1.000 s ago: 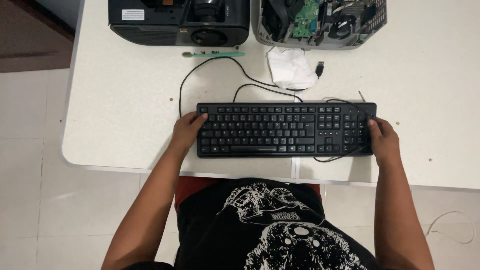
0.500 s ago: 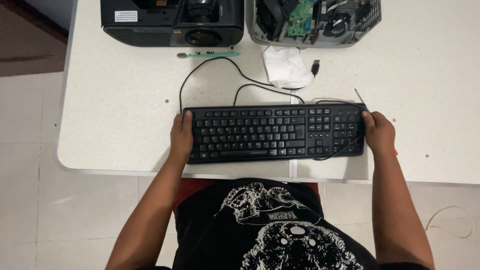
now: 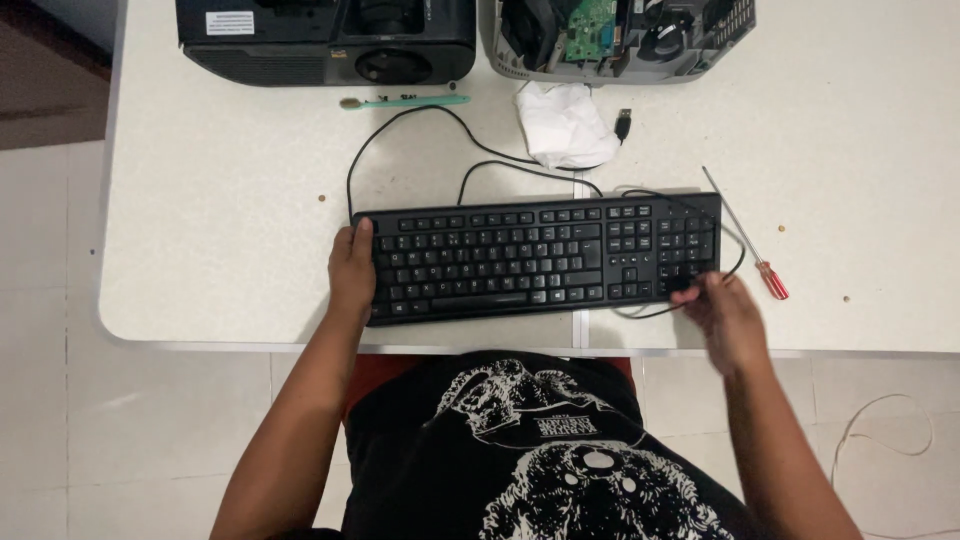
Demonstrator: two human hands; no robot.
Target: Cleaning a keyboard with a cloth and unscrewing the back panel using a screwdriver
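Counter (image 3: 230, 230): pale, speckled top, seen from above.
Keyboard (image 3: 530, 255): black, lying flat near the counter's front edge, before the person.
Projector (image 3: 325, 40): black, at the far edge.
Opened device (image 3: 620, 40): grey casing beside it, circuit board showing.
Left hand (image 3: 350, 272): clamped on the keyboard's left end, thumb on top.
Right hand (image 3: 722, 312): at the keyboard's right front corner, fingers pinching the black cable (image 3: 400, 125).
Tissue (image 3: 565, 122): crumpled, white.
Screwdriver (image 3: 748, 238): red handle, right of the keyboard.
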